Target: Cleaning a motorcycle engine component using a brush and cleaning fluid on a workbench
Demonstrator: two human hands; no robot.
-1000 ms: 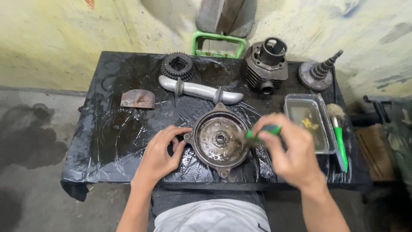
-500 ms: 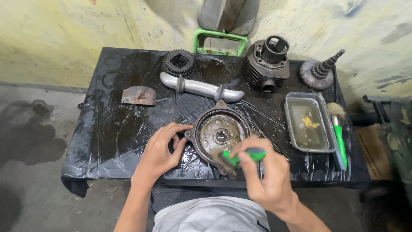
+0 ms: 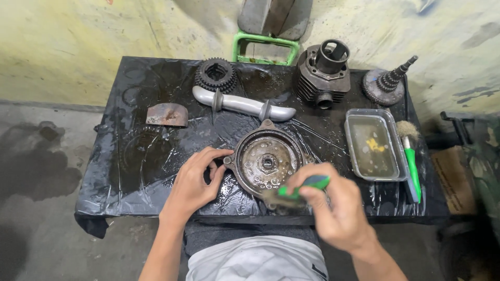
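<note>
A round, dirty metal engine cover (image 3: 266, 162) lies wet and soapy on the black plastic sheet (image 3: 130, 166) near the table's front edge. My left hand (image 3: 195, 179) rests against the cover's left rim, thumb and fingers touching it. My right hand (image 3: 333, 203) is closed around a green-handled brush (image 3: 297, 191), whose bristles sit at the cover's lower right rim, blurred by motion.
A clear tray of murky liquid (image 3: 374, 144) sits right of the cover, a second green brush (image 3: 411, 158) beside it. Behind lie a grey metal tube (image 3: 242, 105), a gear cluster (image 3: 215, 76), a finned cylinder (image 3: 322, 73), a geared shaft (image 3: 388, 83) and a rusty plate (image 3: 166, 115).
My right hand has carried the brush from the cover's right side down to its lower front rim. My left hand has stayed at the left rim.
</note>
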